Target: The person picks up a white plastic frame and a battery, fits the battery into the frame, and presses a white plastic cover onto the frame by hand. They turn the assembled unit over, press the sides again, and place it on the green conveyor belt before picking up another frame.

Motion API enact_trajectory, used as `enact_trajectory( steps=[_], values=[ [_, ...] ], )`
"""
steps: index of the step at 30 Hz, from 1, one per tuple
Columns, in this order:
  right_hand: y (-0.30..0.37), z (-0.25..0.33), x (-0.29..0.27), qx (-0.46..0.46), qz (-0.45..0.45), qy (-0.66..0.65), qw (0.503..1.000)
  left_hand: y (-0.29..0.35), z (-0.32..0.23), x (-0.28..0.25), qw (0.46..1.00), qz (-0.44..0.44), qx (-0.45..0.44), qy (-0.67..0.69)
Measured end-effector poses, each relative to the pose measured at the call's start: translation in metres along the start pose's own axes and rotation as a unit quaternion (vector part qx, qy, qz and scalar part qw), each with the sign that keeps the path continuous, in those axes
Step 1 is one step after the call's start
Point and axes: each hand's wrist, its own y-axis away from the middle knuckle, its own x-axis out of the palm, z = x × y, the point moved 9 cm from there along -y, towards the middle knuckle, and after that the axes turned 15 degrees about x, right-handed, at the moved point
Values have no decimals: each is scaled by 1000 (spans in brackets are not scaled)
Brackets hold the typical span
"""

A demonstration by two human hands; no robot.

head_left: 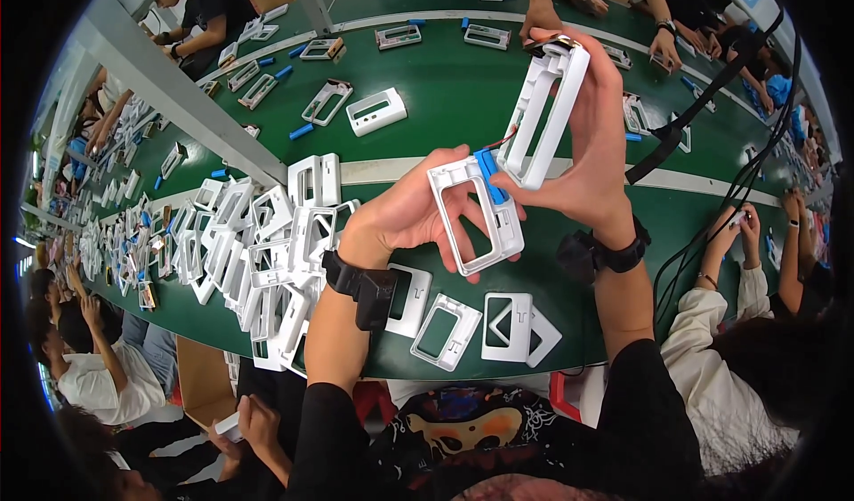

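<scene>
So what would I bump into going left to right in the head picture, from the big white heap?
Heap of white frames → left hand → blue piece → right hand → another person's white sleeve.

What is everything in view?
Table: one, green, centre
Held frame: one, white, centre
Held housing: one, white, centre
Cylinder: one, blue, at held frame
Housing pile: many, white, left
Loose pieces: four, white, near edge
Scattered parts: many, white and blue, far side
Cables: several, black, right
Posts: several, grey, upper left
Boxes: several, brown, top, lower left
Co-workers: several, mixed clothing, around table
Wrist devices: two, black, both wrists
Left hand: one, bare, on frame
Right hand: one, bare, on housing
</scene>
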Motion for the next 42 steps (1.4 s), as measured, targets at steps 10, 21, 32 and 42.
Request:
enact_trajectory(
  steps=[10, 21, 32, 42],
  values=[
    [2, -10, -6, 59, -36, -6, 998, -3, -7, 1, 1000, -12, 28, -8],
    [1, -23, -33, 61, -152, 28, 986, -11, -33, -15, 965, -94, 223, -103],
    [9, -14, -43, 119, -205, 72, 969, -20, -38, 5, 897, -125, 350, -239],
    [11, -2, -32, 135, -158, 43, 977, -16, -50, 23, 863, -100, 417, -266]
  ],
)
